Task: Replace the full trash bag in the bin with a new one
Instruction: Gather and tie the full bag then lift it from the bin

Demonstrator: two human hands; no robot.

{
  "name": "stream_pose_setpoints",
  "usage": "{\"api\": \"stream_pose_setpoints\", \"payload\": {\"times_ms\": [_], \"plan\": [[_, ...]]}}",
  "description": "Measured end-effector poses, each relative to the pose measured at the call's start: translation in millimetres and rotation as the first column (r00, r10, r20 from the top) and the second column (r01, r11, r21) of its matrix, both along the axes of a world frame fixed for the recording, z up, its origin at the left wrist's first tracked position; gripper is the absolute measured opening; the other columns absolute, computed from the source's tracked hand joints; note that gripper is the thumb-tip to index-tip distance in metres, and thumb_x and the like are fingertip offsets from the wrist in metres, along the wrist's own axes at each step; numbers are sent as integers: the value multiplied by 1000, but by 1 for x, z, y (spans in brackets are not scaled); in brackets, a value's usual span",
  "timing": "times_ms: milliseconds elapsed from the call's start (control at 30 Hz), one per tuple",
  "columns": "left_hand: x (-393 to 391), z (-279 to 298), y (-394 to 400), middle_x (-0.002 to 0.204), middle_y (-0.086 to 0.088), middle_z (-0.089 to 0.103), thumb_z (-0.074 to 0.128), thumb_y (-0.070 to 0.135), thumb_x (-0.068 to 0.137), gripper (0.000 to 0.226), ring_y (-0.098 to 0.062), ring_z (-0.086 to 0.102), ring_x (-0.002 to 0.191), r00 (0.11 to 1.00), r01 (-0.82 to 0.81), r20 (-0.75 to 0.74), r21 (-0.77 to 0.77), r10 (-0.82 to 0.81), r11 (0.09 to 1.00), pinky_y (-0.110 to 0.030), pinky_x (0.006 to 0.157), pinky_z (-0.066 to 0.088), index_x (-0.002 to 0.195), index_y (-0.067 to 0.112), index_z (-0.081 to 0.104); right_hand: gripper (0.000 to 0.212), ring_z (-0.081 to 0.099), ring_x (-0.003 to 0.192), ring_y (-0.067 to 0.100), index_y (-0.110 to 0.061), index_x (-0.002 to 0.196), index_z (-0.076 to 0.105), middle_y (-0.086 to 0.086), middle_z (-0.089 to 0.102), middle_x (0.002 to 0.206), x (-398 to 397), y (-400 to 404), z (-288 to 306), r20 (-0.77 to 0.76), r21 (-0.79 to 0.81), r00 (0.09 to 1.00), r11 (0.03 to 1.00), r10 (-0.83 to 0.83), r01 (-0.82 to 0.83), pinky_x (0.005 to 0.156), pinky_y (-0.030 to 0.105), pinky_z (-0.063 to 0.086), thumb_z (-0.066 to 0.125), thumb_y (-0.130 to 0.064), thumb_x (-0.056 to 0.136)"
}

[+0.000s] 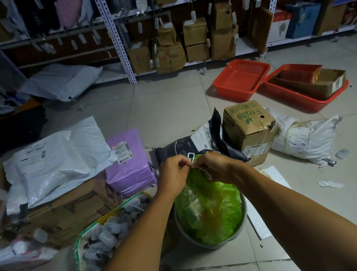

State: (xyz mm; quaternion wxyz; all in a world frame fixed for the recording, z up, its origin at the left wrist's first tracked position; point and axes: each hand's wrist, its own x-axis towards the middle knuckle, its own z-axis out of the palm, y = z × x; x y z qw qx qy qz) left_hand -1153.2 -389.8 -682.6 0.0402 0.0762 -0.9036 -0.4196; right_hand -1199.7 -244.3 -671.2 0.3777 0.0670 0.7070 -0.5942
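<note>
Both hands are working at the neck of the green trash bag (209, 208), which is sitting inside the grey bin (243, 222) on the floor (169, 105), just in front of the person. The left hand (174, 173) is pinching the white drawstring (191, 157) at the gathered top of the bag, and the right hand (216, 164) is gripping the same string, a loop of it hanging below the fingers. Neither hand is spread wide; both are curled tight around the string.

Judging by this, the job is sitting at an early stage: the full bag is being tied off, and it is not yet lifted out of the bin. Left to do are pulling the bag out, setting it aside and lining the bin with a fresh bag. No new bag is showing anywhere I can pick out.

Counting what is lying around: one bin, one green bag, two red trays (241, 79) side by side on the floor, one cardboard box marked "Fruits" (249, 128), one purple parcel (129, 164) and one big white parcel (59, 159) to the left. The boxes on the shelves (116, 37) are too many and too dim for a sure count.
</note>
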Motion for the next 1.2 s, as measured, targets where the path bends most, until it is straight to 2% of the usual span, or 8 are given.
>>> {"api": "stream_pose_setpoints", "payload": {"times_ms": [133,400,533,633,733,900,1000,1200], "plan": [[2,-4,-2,90,10,73,73,10,83,20,-3,67,83,999,41,16,36,-41,999,-28,81,57,98,21,77,11,58,73,20,-8,96,64,11,63,82,-1,0,-4,49,-98,997,993,-58,63,63,29,45,57,-9,88],[0,2,-1,88,7,68,68,19,90,8,-4,58,76,998,57,-26,-133,-61,989,-15,64,43,95,16,74,11,53,57,14,-9,86,68,7,57,68,4,4,0,-101,-123,994,992,-49,37,49,22,41,59,-6,90],[0,5,-11,84,5,67,67,21,91,6,-7,60,73,996,81,-23,-146,-85,986,-21,63,45,89,17,70,8,53,59,12,-2,84,70,4,61,67,9,14,-9,-383,-20,923,999,-46,41,48,19,43,65,-3,90],[0,4,-19,87,6,63,65,19,92,8,-3,55,71,993,106,-21,-207,-113,973,-16,62,38,90,14,70,5,58,64,12,-7,84,74,4,68,73,5,24,-15,-569,141,822,988,32,59,56,23,50,72,-10,86],[-1,0,-26,85,7,60,63,22,92,9,-12,56,73,995,92,-16,-283,-100,955,-26,64,42,87,17,69,7,63,75,12,-13,84,77,3,74,82,2,30,-18,-687,306,707,949,166,74,70,25,49,72,-8,85],[-3,2,-31,96,9,54,56,22,92,12,-17,57,82,990,140,48,-404,-132,904,-36,74,50,81,22,59,14,67,81,18,-10,84,77,7,75,86,5,30,-16,-724,390,653,913,224,120,74,27,49,66,-1,82],[-4,5,-31,103,5,55,50,22,95,11,-19,56,90,975,220,90,-526,-203,821,-35,73,48,88,19,58,17,69,83,21,-11,85,77,7,76,87,4,31,-21,-719,432,648,892,251,134,68,23,44,63,-1,84],[-6,10,-32,108,1,52,48,20,96,9,-22,52,99,944,325,185,-646,-271,690,-34,71,40,101,18,56,20,71,91,25,-12,93,78,9,76,97,0,32,-25,-689,491,667,860,284,141,80,28,52,61,-3,88]]}}
